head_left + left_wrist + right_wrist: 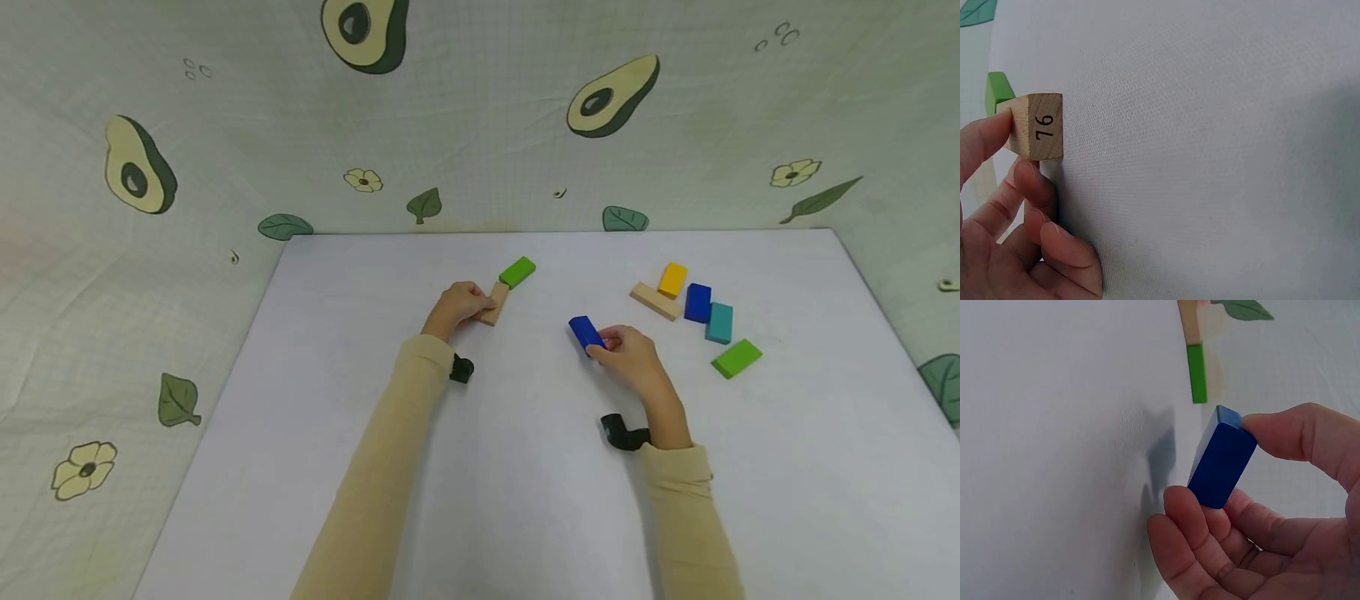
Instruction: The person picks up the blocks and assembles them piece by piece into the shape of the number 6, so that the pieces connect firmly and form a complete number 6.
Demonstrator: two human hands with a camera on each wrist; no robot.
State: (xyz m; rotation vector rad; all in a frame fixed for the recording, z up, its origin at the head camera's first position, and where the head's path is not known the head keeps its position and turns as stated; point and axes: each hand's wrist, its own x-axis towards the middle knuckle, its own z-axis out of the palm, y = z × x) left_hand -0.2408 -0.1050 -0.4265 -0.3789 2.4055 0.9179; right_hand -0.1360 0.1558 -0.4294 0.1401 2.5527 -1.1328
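Observation:
In the head view my left hand (459, 307) pinches a plain wooden block (496, 305) between thumb and fingers. Its end, facing the left wrist camera, carries a printed number (1044, 127). The far end of this block meets a green block (517, 272) lying on the white table. My right hand (628, 357) pinches a dark blue block (587, 334) by its near end. In the right wrist view that blue block (1223, 464) is held off the table, its shadow falling beside it.
To the right lie a yellow block (672, 280), a second plain wooden block (656, 301), another blue block (697, 302), a teal block (719, 322) and another green block (737, 359). Behind the white table (300, 333) hangs an avocado-print cloth (480, 108).

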